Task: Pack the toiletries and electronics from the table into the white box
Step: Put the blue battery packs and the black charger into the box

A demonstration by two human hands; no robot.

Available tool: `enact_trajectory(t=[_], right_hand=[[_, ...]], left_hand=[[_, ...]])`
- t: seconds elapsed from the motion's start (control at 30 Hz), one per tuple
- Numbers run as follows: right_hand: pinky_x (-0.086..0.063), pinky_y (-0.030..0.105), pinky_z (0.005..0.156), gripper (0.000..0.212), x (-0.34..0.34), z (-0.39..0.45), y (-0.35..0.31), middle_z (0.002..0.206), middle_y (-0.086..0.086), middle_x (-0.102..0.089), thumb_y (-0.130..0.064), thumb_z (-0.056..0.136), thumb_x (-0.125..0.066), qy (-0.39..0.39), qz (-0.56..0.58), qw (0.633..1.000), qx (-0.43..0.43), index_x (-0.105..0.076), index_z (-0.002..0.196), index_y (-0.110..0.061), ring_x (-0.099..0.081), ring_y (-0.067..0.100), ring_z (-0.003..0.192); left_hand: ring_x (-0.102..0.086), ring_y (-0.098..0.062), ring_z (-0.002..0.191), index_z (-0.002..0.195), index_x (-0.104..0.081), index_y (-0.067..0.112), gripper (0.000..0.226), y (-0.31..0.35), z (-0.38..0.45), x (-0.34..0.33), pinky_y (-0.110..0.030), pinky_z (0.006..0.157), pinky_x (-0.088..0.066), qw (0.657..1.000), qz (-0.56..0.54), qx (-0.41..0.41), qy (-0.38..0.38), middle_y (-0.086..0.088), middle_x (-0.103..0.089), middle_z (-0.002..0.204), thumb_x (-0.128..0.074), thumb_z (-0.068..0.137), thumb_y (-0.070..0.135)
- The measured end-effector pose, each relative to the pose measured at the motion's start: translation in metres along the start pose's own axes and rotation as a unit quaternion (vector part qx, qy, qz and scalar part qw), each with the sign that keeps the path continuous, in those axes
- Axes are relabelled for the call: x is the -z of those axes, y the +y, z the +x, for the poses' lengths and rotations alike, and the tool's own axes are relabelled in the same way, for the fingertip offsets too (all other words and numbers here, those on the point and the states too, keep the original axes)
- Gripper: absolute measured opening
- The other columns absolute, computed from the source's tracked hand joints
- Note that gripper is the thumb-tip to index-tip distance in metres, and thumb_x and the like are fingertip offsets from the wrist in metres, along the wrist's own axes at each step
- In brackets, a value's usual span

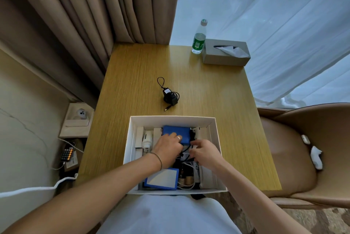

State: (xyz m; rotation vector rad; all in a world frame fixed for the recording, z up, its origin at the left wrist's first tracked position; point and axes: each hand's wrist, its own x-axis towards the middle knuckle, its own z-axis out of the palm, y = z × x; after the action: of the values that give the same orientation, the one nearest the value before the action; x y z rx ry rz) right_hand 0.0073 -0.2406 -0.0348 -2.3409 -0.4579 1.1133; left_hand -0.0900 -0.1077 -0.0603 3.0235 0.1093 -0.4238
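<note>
Blue pack (pixel 176 133) under left hand (pixel 168 148) fingers in white box (pixel 216 131), right hand (pixel 205 153) pinching black cable (pixel 186 150)

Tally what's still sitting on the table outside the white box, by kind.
Black power adapter with cable: 1
Water bottle: 1
Grey tissue box: 1
Total: 3
Only the adapter looks like packing material; both hands are inside the white box.

One white box (pixel 215 135), two blue packs (pixel 175 131), one black adapter (pixel 170 97), one bottle (pixel 198 38)
</note>
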Motion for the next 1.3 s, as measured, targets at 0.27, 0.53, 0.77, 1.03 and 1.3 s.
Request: enact_trajectory(t=[0.27, 0.53, 0.77, 1.03, 1.3], right_hand=[[-0.051, 0.016, 0.077, 0.033, 0.011, -0.001, -0.009, 0.115, -0.005, -0.073, -0.017, 0.092, -0.062, 0.043, 0.026, 0.996, 0.075, -0.07, 0.124, -0.021, -0.067, 0.006, 0.098], [-0.055, 0.043, 0.078, 0.021, 0.039, 0.009, -0.048, 0.081, 0.003, -0.076, -0.006, 0.093, -0.06, 0.087, 0.106, 0.979, 0.149, -0.076, 0.094, -0.019, -0.07, 0.022, 0.08], [-0.058, 0.029, 0.075, 0.026, 0.065, 0.045, -0.085, 0.083, -0.004, -0.076, -0.005, 0.094, -0.056, 0.104, 0.142, 0.969, 0.175, -0.077, 0.096, -0.021, -0.071, 0.011, 0.08], [-0.047, 0.015, 0.067, 0.026, 0.077, 0.097, -0.102, 0.083, -0.006, -0.075, -0.005, 0.094, -0.056, 0.085, 0.16, 0.971, 0.156, -0.075, 0.095, -0.022, -0.07, 0.003, 0.082], [-0.052, 0.021, 0.078, 0.024, 0.08, 0.139, -0.1, 0.09, -0.005, -0.076, -0.006, 0.094, -0.059, 0.067, 0.191, 0.969, 0.141, -0.075, 0.092, -0.024, -0.069, 0.005, 0.09]], left_hand=[[-0.058, -0.03, 0.105, 0.121, -0.063, 0.015, 0.033, 0.001, -0.001, 0.005, -0.041, 0.086, -0.046, 0.998, -0.052, 0.018, 0.025, -0.009, -0.064, 0.11, -0.059, 0.089, 0.007], [-0.061, -0.011, 0.094, 0.113, -0.068, 0.027, 0.023, -0.031, -0.018, 0.045, -0.032, 0.076, -0.054, 0.949, -0.249, 0.049, 0.187, 0.01, -0.065, 0.105, -0.054, 0.094, 0.027], [-0.057, 0.003, 0.086, 0.111, -0.068, 0.029, 0.022, -0.082, 0.016, 0.085, -0.016, 0.069, -0.049, 0.927, -0.273, 0.141, 0.214, 0.016, -0.061, 0.1, -0.056, 0.095, 0.021], [-0.059, -0.007, 0.09, 0.116, -0.065, 0.029, 0.032, -0.135, 0.068, 0.089, -0.027, 0.076, -0.055, 0.949, -0.214, 0.192, 0.132, 0.011, -0.061, 0.105, -0.051, 0.096, 0.009], [-0.056, -0.014, 0.098, 0.121, -0.061, 0.03, 0.057, -0.162, 0.124, 0.067, -0.024, 0.067, -0.047, 0.965, -0.165, 0.186, 0.078, 0.011, -0.055, 0.119, -0.05, 0.083, -0.01]])
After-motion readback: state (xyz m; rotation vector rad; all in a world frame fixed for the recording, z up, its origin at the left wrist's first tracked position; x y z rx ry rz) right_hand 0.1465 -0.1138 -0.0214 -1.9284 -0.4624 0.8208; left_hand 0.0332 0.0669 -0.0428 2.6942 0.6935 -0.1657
